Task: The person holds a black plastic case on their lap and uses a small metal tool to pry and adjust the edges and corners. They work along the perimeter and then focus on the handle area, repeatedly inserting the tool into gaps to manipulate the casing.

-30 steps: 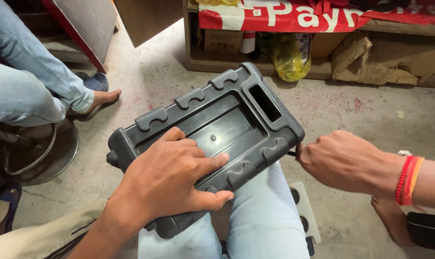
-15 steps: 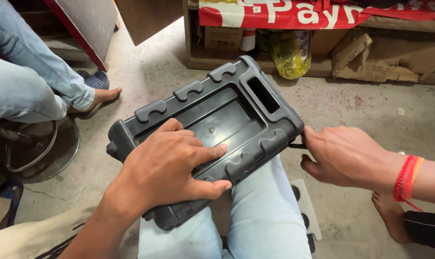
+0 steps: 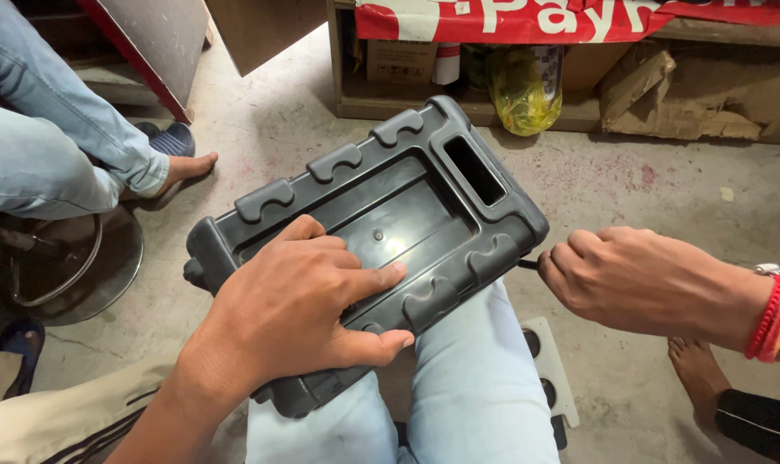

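The black plastic casing (image 3: 381,215) is lying on the person's lap, resting across the jean-clad thighs (image 3: 458,404), recessed side up, with its long axis running diagonally from the lower left to the upper right of the view. A rectangular slot (image 3: 474,170) is sitting near the far end, and a small central hole (image 3: 378,235) is showing in the recessed floor. The left hand (image 3: 304,301) is pressing flat on the near half of the casing, fingers spread over the recess and thumb hooking the near rim, so it is the hand lying on the part. The right hand (image 3: 648,279) is closing into a fist just beside the casing's right edge, gripping a thin dark tool shaft (image 3: 527,264) whose tip is meeting that edge; the tool's kind cannot be told. The two hands are working well apart, one on top, one at the side. Outward, a concrete floor (image 3: 630,189) is carrying a low wooden shelf (image 3: 407,107) at the far side, holding a brown cardboard box (image 3: 398,60), a yellow plastic bag (image 3: 519,90) and crumpled brown cardboard (image 3: 691,94). A red banner with white lettering (image 3: 527,17) is hanging along the shelf's top edge. Another person's bare foot (image 3: 188,169) is resting at the left.
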